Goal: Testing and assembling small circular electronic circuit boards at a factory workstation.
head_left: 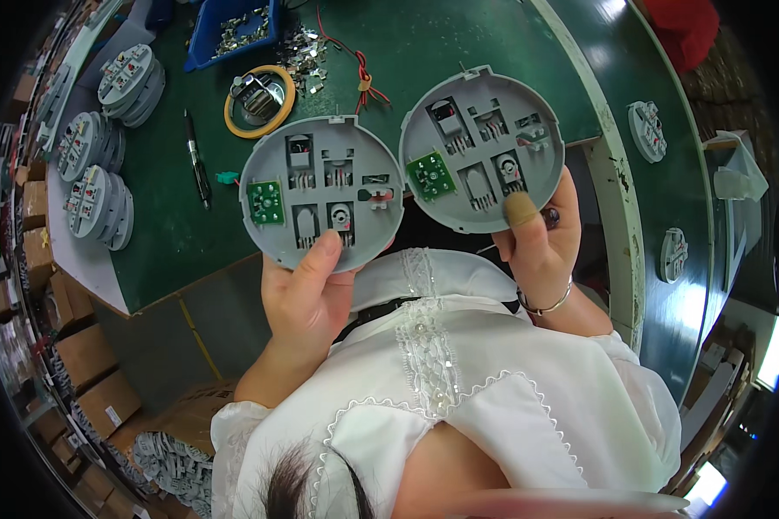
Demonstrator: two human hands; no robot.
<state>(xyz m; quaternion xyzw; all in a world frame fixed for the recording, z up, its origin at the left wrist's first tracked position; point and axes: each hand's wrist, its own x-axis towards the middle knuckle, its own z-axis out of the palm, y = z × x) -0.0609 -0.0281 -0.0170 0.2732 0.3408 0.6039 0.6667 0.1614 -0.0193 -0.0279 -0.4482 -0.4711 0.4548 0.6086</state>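
1. Holding a grey disc (320, 195) at half past ten in the head view, the left hand (305, 290) clamps its six-o'clock edge.
2. Apart from it, the right hand (544, 238) clamps a second disc (480, 145) at one o'clock, by its five-o'clock edge.
3. On the green worktop (485, 39), a pen (196, 160) lies at ten, a yellow ring (247, 131) at eleven, red wire (361, 73) at twelve.

We can read no words or numbers here. At the lower left we see a white label (113, 416) on a cardboard carton (104, 396), and dark print on a second brown carton (190, 417) nearby, both too small and blurred for us to make out.
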